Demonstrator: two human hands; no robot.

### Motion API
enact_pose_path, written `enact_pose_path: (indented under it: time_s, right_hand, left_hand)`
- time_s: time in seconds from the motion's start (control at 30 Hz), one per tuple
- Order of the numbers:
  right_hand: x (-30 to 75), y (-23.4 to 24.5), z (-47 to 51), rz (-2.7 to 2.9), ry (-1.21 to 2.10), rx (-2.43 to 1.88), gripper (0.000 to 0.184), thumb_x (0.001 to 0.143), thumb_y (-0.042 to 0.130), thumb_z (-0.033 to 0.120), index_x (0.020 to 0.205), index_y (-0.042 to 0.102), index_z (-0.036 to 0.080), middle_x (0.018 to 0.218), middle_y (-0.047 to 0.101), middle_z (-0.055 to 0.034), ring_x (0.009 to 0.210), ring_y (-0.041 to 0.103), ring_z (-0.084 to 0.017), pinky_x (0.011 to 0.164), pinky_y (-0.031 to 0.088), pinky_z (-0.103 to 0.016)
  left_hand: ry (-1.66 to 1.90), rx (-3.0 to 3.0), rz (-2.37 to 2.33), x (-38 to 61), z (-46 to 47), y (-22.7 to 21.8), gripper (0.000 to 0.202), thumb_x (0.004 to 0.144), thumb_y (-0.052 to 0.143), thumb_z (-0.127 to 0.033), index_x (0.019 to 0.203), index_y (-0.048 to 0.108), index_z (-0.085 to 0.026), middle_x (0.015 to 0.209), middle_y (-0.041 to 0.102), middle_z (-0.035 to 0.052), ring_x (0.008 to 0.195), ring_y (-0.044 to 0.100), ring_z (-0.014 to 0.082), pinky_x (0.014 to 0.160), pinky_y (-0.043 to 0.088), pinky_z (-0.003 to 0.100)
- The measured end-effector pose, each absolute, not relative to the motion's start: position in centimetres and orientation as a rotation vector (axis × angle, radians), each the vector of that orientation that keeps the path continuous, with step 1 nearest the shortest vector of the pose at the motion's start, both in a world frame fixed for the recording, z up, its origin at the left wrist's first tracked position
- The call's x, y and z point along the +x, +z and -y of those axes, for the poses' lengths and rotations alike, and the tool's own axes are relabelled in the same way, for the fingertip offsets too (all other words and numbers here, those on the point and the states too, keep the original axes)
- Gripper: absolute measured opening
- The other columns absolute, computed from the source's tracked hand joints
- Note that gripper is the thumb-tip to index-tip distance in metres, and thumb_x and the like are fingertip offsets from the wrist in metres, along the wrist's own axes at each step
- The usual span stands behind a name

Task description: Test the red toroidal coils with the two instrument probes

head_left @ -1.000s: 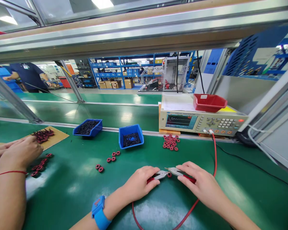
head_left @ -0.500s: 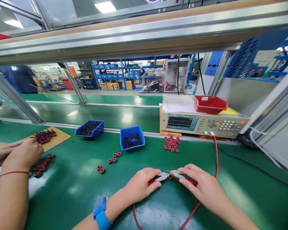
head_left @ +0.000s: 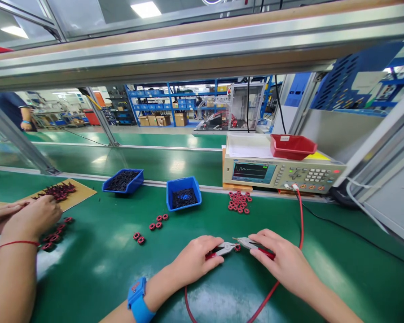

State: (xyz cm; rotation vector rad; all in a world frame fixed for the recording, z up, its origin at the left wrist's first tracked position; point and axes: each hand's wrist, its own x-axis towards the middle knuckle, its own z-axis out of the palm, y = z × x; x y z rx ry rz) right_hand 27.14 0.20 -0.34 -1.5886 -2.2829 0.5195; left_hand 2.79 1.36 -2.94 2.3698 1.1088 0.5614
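Observation:
My left hand (head_left: 197,258) is closed on a red-handled test clip (head_left: 222,249). Facing it, my right hand (head_left: 283,258) grips a second test clip (head_left: 251,243). The two metal clip tips meet at a small red coil ring (head_left: 237,247) lying on the green mat (head_left: 104,264). Red leads (head_left: 301,220) run from the clips to the beige tester (head_left: 283,172), whose screen shows a waveform. A blue wrist strap (head_left: 138,298) is on my left wrist.
A pile of red coil rings (head_left: 239,202) lies before the tester, with more loose rings (head_left: 158,222) to the left. Two blue bins (head_left: 183,193) (head_left: 123,179) hold dark parts. A red tray (head_left: 292,146) sits on the tester. A co-worker's hands (head_left: 27,217) handle rings at left.
My hands and the clips have barely moved. The mark on the tester screen has turned from red to green. A person in the background has walked left.

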Motion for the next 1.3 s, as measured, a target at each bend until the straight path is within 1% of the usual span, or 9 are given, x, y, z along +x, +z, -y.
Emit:
enact_pose_path:
  time_s: [0.1,0.3,0.53,0.73,0.93,1.07,1.2,1.3]
  right_hand:
    - [27.3,-0.4,-0.3,2.266,0.544,-1.563,0.028,0.089,0.039,0.04,0.107,0.058,0.03,0.103,0.059,-0.0015,0.091,0.058,-0.018,0.079,0.047,-0.033]
    - [28.2,-0.8,-0.7,2.146,0.537,-1.622,0.029,0.087,0.04,0.043,0.102,0.059,0.028,0.101,0.061,-0.0029,0.084,0.061,-0.019,0.08,0.047,-0.034]
    - [28.3,-0.9,-0.8,2.16,0.551,-1.652,0.028,0.086,0.04,0.042,0.099,0.061,0.029,0.095,0.063,-0.001,0.08,0.061,-0.018,0.077,0.047,-0.031]
    - [28.1,-1.0,-0.7,2.176,0.56,-1.648,0.028,0.086,0.04,0.041,0.098,0.061,0.028,0.095,0.062,-0.0017,0.081,0.061,-0.018,0.077,0.046,-0.031]
    - [28.0,-1.0,-0.6,2.171,0.558,-1.648,0.028,0.086,0.04,0.041,0.097,0.062,0.028,0.094,0.062,-0.0019,0.079,0.061,-0.018,0.076,0.047,-0.031]
    - [28.0,-1.0,-0.7,2.152,0.564,-1.634,0.028,0.086,0.04,0.041,0.097,0.062,0.027,0.094,0.062,-0.0021,0.08,0.061,-0.018,0.077,0.047,-0.032]
    - [29.2,-1.1,-1.4,2.107,0.633,-1.577,0.029,0.085,0.042,0.041,0.098,0.063,0.025,0.095,0.063,-0.0039,0.084,0.06,-0.019,0.078,0.046,-0.032]
    - [30.5,-1.1,-2.0,2.171,0.805,-1.492,0.026,0.083,0.047,0.038,0.097,0.064,0.024,0.095,0.063,-0.0038,0.086,0.059,-0.019,0.077,0.046,-0.031]
  left_hand:
    - [0.572,2.36,-1.101,2.8,-1.4,-2.9,0.031,0.083,0.056,-0.03,0.113,0.054,-0.021,0.101,0.063,0.0043,0.089,0.057,0.0185,0.081,0.044,0.029]
    - [0.569,2.365,-1.112,2.8,-1.4,-2.7,0.031,0.084,0.055,-0.031,0.113,0.054,-0.022,0.09,0.062,0.0027,0.08,0.056,0.0169,0.074,0.044,0.027]
    - [0.555,2.354,-1.111,2.8,-1.5,-2.7,0.031,0.084,0.055,-0.031,0.113,0.054,-0.022,0.091,0.063,0.0026,0.081,0.056,0.0169,0.075,0.044,0.027]
    - [0.561,2.351,-1.107,2.7,-1.5,-2.7,0.031,0.084,0.056,-0.03,0.113,0.054,-0.022,0.094,0.063,0.0028,0.082,0.056,0.0171,0.075,0.044,0.028]
    - [0.578,2.33,-1.116,2.7,-1.5,-2.9,0.031,0.083,0.056,-0.03,0.113,0.055,-0.022,0.104,0.063,0.0049,0.091,0.058,0.0189,0.082,0.044,0.029]
    - [0.581,2.334,-1.104,2.7,-1.5,-3.0,0.03,0.083,0.056,-0.029,0.112,0.055,-0.021,0.104,0.063,0.0049,0.091,0.058,0.0189,0.082,0.044,0.029]
    - [0.598,2.303,-1.097,2.7,-1.5,-2.7,0.03,0.083,0.056,-0.027,0.113,0.055,-0.023,0.101,0.064,0.0033,0.089,0.057,0.0176,0.081,0.043,0.028]
    - [0.598,2.253,-1.113,2.8,-1.5,-2.5,0.028,0.083,0.056,-0.027,0.111,0.056,-0.023,0.098,0.064,0.0024,0.085,0.057,0.0168,0.077,0.043,0.027]
